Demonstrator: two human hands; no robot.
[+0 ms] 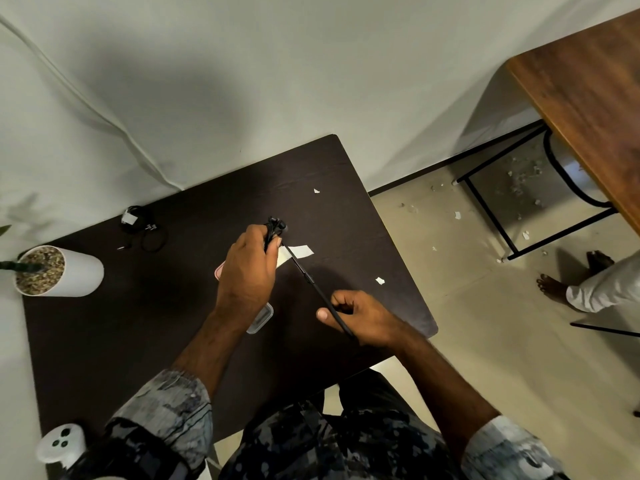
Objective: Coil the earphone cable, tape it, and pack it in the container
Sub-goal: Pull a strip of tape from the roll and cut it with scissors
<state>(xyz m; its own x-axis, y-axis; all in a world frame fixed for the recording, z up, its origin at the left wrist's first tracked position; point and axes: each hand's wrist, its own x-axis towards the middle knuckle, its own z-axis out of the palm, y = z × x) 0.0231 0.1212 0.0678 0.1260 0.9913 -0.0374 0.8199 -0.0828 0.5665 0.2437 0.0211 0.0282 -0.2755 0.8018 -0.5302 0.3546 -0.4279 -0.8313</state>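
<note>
My left hand [250, 268] grips a bunch of black earphone cable [275, 227] above the dark table [104, 341], with the earbuds sticking out past my fingers. A taut stretch of the cable [308, 277] runs down and right to my right hand [360, 315], which pinches it between thumb and curled fingers. A strip of white tape [300, 251] lies on the table just under the cable. A clear plastic container [261, 318] shows partly under my left wrist, and a pink lid or edge [219, 271] peeks out left of that hand.
Another taped black earphone coil [140, 225] lies at the table's back left. A white pot with gravel [59, 271] stands at the left edge. A white controller [62, 445] sits at the front left. Tape scraps [380, 280] dot the table. Another person's feet [571, 282] stand at right.
</note>
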